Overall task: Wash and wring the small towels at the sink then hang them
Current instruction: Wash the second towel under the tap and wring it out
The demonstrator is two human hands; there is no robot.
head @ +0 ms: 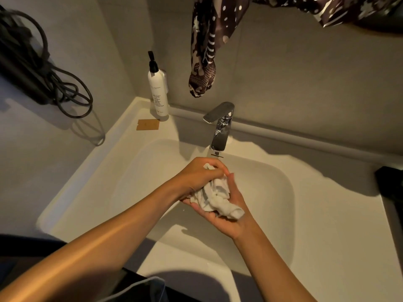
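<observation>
A small white towel (220,198) is bunched up between both my hands over the white sink basin (272,192), just below the chrome faucet (220,127). My left hand (196,177) presses down on the towel's top, fingers curled around it. Beneath it, my right hand (231,214) cups the towel palm up, and a rolled end of the cloth hangs over that palm. I cannot tell whether water runs from the spout.
A white pump bottle (158,90) and a brown card (147,124) stand at the sink's back left corner. A dark patterned cloth (205,51) hangs above the faucet. Black cables (43,68) hang on the left wall. A dark object (390,184) sits at the right.
</observation>
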